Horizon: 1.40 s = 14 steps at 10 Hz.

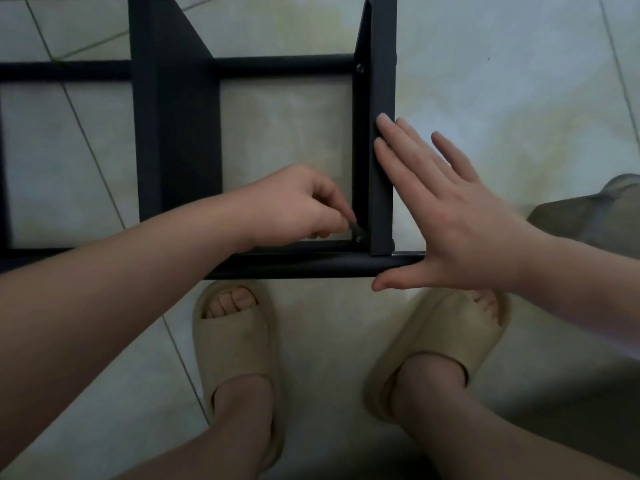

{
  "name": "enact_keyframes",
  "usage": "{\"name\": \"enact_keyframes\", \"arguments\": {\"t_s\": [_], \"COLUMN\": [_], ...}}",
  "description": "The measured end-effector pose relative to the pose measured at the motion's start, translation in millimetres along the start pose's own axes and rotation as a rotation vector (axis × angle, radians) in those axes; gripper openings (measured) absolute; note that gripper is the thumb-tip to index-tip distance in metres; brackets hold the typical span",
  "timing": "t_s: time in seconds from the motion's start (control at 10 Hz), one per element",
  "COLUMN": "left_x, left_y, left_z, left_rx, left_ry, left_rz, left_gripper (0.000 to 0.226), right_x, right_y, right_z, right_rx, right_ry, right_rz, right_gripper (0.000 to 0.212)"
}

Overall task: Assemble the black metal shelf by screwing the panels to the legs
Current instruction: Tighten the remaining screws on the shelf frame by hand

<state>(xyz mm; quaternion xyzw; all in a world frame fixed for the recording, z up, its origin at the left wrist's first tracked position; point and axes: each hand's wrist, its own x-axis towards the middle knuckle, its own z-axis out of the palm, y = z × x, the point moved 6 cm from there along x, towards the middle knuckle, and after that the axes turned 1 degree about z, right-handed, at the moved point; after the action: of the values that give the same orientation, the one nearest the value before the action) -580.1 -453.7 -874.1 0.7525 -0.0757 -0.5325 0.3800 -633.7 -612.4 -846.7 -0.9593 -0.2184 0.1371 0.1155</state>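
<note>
The tiled floor (519,81) fills the view, pale with thin dark joints. On it lies the black metal shelf (176,133), a frame of flat uprights and round rails that reaches from the left edge to just right of the middle. Its near rail (311,265) runs across just in front of my toes. The angled leg (382,168) stands at the frame's right end and meets that rail at the corner.

My two feet sit below the rail in beige slippers (239,344), one under each arm.

My right hand (450,216) is flat and spread wide. Its fingertips (382,150) press against the outer face of the leg, and the thumb lies just under the end of the rail.

My left hand (304,206) is curled inside the frame, thumb and forefinger pinching a small metal tool (353,225). The tool's tip points down into the inner corner, at a screw (358,239) in the leg. I cannot tell whether it is seated in the screw head. A second screw (360,67) sits higher on the same leg, where the far rail joins.
</note>
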Motion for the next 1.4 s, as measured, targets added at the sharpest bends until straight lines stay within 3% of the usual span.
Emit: {"name": "enact_keyframes", "arguments": {"t_s": [0.3,0.5,0.8,1.1,1.4], "left_x": [8,11,18,16,16], "left_y": [-4,-2,0,4,3], "left_z": [11,11,5,1,4], "left_rx": [-0.488,-0.586,-0.494,-0.401,-0.472], "left_ry": [-0.025,-0.056,0.052,-0.015,-0.038], "left_rz": [-0.146,-0.174,-0.129,-0.184,-0.204], "left_gripper": [0.005,0.009,0.005,0.007,0.007], "right_x": [0,0,0,1,1], "right_y": [1,2,3,3,2], "right_z": [1,2,4,5,4], "right_rx": [0.034,0.046,0.062,0.077,0.090], "right_ry": [0.056,0.080,0.091,0.091,0.087], "right_rz": [-0.016,-0.025,-0.032,-0.032,-0.033], "right_gripper": [0.135,0.133,0.133,0.133,0.133]}}
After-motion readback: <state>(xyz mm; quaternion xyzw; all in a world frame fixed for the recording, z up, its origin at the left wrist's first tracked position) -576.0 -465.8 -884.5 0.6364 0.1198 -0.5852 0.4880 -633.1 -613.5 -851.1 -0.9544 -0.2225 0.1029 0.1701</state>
